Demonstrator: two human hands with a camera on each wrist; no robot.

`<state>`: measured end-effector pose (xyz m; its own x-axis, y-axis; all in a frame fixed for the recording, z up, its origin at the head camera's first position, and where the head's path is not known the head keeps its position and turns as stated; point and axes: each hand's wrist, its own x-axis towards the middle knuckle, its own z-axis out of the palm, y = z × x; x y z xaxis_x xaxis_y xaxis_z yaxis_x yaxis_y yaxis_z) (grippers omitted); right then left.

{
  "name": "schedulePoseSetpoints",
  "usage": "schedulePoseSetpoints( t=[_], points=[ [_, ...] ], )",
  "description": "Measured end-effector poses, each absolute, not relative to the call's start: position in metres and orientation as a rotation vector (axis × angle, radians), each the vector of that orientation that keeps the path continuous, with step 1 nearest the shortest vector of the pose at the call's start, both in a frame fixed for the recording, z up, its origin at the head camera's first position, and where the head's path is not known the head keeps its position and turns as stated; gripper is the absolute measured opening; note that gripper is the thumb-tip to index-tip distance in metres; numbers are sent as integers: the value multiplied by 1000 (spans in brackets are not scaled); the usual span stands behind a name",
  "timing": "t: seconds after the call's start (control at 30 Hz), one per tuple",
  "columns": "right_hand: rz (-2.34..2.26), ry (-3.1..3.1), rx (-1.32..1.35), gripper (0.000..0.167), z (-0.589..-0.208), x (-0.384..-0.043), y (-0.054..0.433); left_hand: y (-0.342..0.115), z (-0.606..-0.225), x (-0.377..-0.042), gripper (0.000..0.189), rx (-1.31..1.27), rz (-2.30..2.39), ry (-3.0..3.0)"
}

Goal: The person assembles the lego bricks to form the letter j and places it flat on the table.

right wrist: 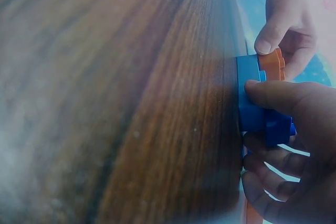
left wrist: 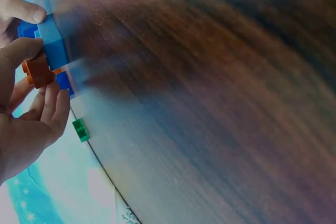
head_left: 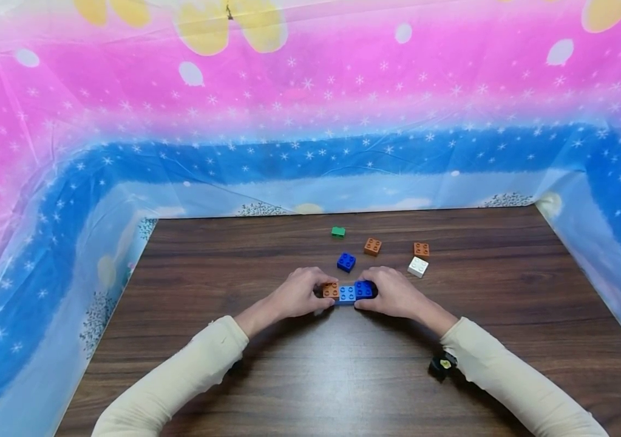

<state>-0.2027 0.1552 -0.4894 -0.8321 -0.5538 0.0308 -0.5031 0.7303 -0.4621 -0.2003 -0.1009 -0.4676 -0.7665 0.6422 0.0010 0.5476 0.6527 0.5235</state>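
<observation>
The left sleeve (head_left: 179,370) and right sleeve (head_left: 518,373) are pale cream, creased. A small black device (head_left: 439,366) with a yellowish mark shows beside the right cuff (head_left: 456,337).

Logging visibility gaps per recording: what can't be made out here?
- Head view: part of the front of the orange block, behind the left hand.
- Head view: details of the black gadget, too small and dark.
- Right wrist view: orange thing, cut off by the bottom edge.

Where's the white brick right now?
In the head view, the white brick lies right of centre on the table, just on the near side of the rightmost orange brick and beyond the right hand.
</observation>
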Motion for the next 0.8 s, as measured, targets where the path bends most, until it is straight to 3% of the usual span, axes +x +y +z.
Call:
schedulePoseSetpoints(
  t=[0.8],
  points=[
    [-694,2830,-876,38,-489,-203,155,-97,-471,-203,38,1030,691,2705]
  ],
)
